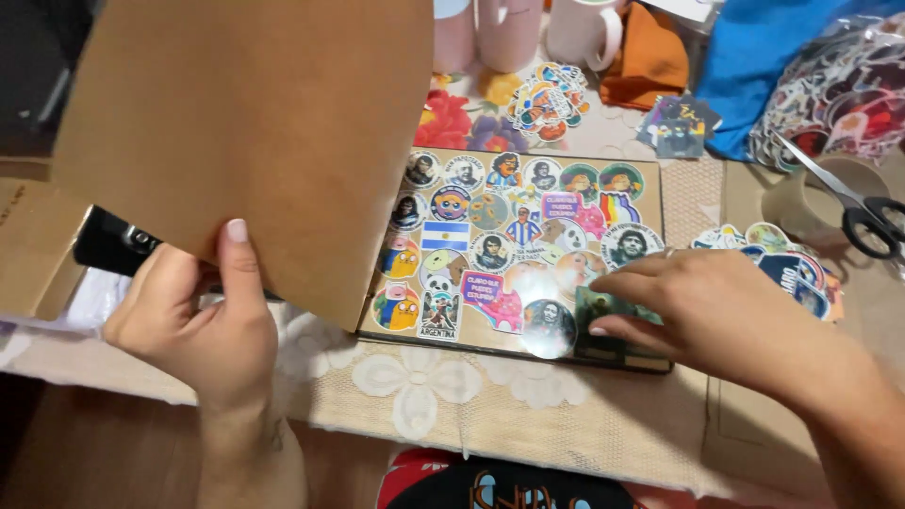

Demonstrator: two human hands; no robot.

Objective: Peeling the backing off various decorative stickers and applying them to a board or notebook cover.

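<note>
My left hand (193, 316) grips the lower corner of a big brown cardboard sheet (250, 132) and holds it raised and tilted over the left side of the table. To its right lies a flat brown board (650, 193) covered with several colourful stickers. The fingers of my right hand (693, 306) press flat on a dark rectangular sticker (603, 306) at the board's lower right corner, beside a round sticker (549, 327).
Black-handled scissors (863, 212) rest on a tape roll (820, 193) at the right, near loose sticker piles (797, 269). Mugs (584, 28), orange cloth (650, 57) and blue cloth (754, 57) stand behind. A black object (113, 243) lies at the left by a cardboard box (33, 240).
</note>
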